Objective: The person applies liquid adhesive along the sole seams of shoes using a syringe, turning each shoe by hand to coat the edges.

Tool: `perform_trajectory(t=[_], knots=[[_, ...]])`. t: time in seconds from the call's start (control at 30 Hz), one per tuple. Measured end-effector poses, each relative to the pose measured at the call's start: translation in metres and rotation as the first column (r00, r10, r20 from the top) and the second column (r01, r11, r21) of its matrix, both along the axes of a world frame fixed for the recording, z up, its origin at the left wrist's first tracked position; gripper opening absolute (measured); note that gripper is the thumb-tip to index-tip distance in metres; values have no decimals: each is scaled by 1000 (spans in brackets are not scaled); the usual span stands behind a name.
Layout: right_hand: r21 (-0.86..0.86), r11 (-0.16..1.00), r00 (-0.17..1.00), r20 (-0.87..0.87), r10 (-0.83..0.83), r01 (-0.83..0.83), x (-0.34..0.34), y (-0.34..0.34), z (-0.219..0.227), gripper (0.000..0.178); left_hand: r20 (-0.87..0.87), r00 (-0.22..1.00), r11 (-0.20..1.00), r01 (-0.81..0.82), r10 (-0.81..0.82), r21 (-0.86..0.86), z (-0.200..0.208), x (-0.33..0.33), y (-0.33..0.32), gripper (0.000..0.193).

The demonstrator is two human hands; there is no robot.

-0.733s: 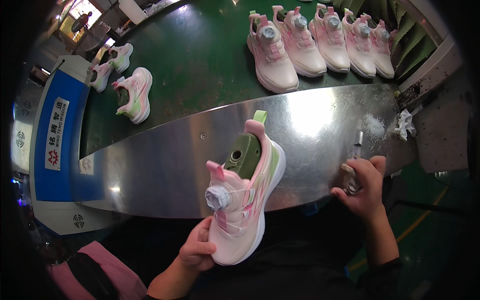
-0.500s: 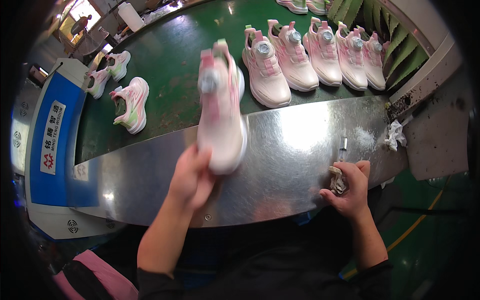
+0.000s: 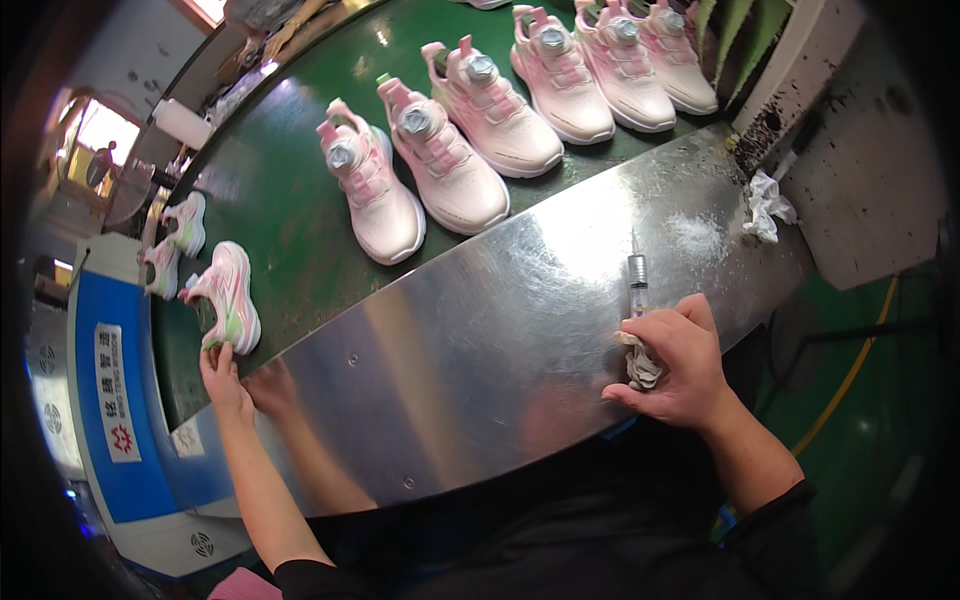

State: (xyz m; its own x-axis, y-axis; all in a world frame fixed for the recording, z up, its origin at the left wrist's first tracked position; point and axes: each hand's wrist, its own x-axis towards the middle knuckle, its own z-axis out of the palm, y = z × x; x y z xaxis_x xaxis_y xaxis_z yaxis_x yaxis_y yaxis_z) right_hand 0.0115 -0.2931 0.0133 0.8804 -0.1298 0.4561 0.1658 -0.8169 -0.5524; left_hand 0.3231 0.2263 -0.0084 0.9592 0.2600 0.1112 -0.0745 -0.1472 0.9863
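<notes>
At the left, my left hand [image 3: 228, 388] has its fingers closed at the heel of a pink, white and green sneaker [image 3: 234, 295] lying on the green belt. My right hand [image 3: 685, 362], over the metal ledge [image 3: 480, 330], is closed around a clear syringe [image 3: 638, 280] with its thin tip pointing away from me. A crumpled whitish wad [image 3: 641, 366] is also tucked in that hand, between thumb and fingers. Nearest the middle, a pale pink sneaker [image 3: 372, 195] with a round dial stands at the left end of a row.
More pink sneakers [image 3: 560, 80] stand along the green belt [image 3: 285, 200], toes toward me. Two smaller-looking sneakers [image 3: 172, 245] lie far left, beside a blue and white machine housing [image 3: 110, 320]. Crumpled white paper [image 3: 768, 208] and white residue [image 3: 697, 236] are on the right.
The sneaker my left hand held has been set down at the row's left end. That hand has moved left to another sneaker. The view has turned; my right hand still holds the syringe and wad.
</notes>
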Motion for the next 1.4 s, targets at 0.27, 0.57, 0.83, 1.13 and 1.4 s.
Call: perform_trajectory(t=[0.27, 0.57, 0.83, 1.13, 1.4], knots=[[-48, 998, 999, 23, -39, 40, -9, -1, -5, 56, -45, 995, 994, 96, -94, 57, 4, 50, -22, 47], [-41, 995, 995, 52, -85, 88, -8, 1, -9, 50, -125, 961, 964, 230, -246, -130, 50, -105, -40, 47], [125, 991, 998, 19, -52, 49, -17, -5, 3, 53, -16, 856, 810, 495, -517, 313, 42, -231, -114, 85], [598, 770, 975, -141, -170, 221, -57, -28, 11, 62, -264, 859, 899, 416, -438, -138, 38, -94, -144, 35], [475, 875, 994, -90, -59, 95, -67, -18, 22, 68, -272, 763, 811, 554, -586, -190, 58, -92, -165, 36]])
